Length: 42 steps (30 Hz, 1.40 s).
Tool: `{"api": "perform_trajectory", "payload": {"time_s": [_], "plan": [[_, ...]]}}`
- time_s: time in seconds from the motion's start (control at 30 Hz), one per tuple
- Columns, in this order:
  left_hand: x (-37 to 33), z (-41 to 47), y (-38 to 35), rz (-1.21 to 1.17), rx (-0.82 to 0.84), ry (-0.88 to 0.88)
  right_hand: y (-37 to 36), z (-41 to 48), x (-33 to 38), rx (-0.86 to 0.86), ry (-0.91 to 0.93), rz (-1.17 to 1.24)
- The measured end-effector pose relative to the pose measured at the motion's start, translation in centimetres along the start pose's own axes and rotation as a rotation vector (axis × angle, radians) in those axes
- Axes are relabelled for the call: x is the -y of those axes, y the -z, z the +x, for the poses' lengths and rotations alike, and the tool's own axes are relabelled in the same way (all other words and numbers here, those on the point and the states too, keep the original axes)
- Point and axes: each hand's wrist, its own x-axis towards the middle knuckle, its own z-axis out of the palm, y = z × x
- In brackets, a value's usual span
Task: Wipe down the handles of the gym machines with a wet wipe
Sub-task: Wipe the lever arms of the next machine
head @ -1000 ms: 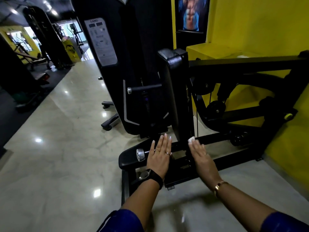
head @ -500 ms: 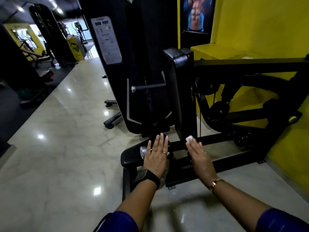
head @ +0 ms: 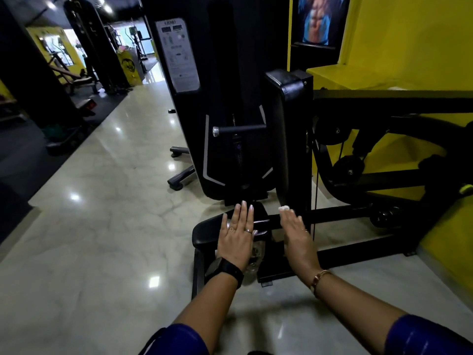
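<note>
Now, both hands low in centre of frame. Our left hand [head: 236,237] flat, fingers straight and together, holding nothing, over low black pad [head: 204,233], likely to steady us. Our right hand [head: 298,237] also straight-fingered, wipe [head: 284,208] bunched at fingertips; thumb hidden, so we cannot tell if pinched. Bar handle [head: 239,129] higher, mid-frame, well apart from wipe, likely next.

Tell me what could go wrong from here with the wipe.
The wet wipe is just a small wad at the fingertips of the right hand, so it may drop onto the floor. That hand is close beside the machine's thin cable and could snag it.
</note>
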Motion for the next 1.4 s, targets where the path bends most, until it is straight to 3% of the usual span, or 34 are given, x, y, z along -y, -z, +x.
{"api": "perform_trajectory", "payload": {"time_s": [0.2,0.33,0.43,0.57,0.8,0.9,1.0,1.1,1.3,1.4], "plan": [[0.2,-0.1,1.1,-0.102,0.089,0.065,-1.5,-0.8,5.6,0.035,0.142,0.216],[1.5,-0.1,1.5,-0.203,0.109,0.13,-0.3,1.3,4.2,-0.071,-0.024,0.196],[2.4,-0.6,1.9,-0.349,0.138,0.154,-0.1,1.5,3.9,-0.045,-0.093,0.125],[2.4,-1.2,2.3,-0.875,0.203,0.28,-1.9,0.1,5.9,-0.005,0.103,0.115],[2.8,-1.6,2.6,-1.498,0.197,0.613,-3.0,-0.6,8.1,0.038,0.305,0.28],[3.2,-0.9,2.7,-1.781,0.268,0.877,-3.5,-1.5,7.7,0.089,0.355,0.169],[3.8,0.0,2.6,-2.021,0.233,1.08,-3.2,-1.2,6.9,0.102,0.456,0.055],[4.2,0.1,2.3,-2.123,0.237,1.122,-2.8,0.7,7.3,0.113,0.455,0.009],[4.0,0.0,2.2,-2.169,0.187,1.198,-2.3,3.5,10.4,0.212,0.134,0.094],[4.1,0.0,1.9,-2.177,0.168,1.225,-2.8,1.1,9.2,0.185,0.356,0.025]]}}
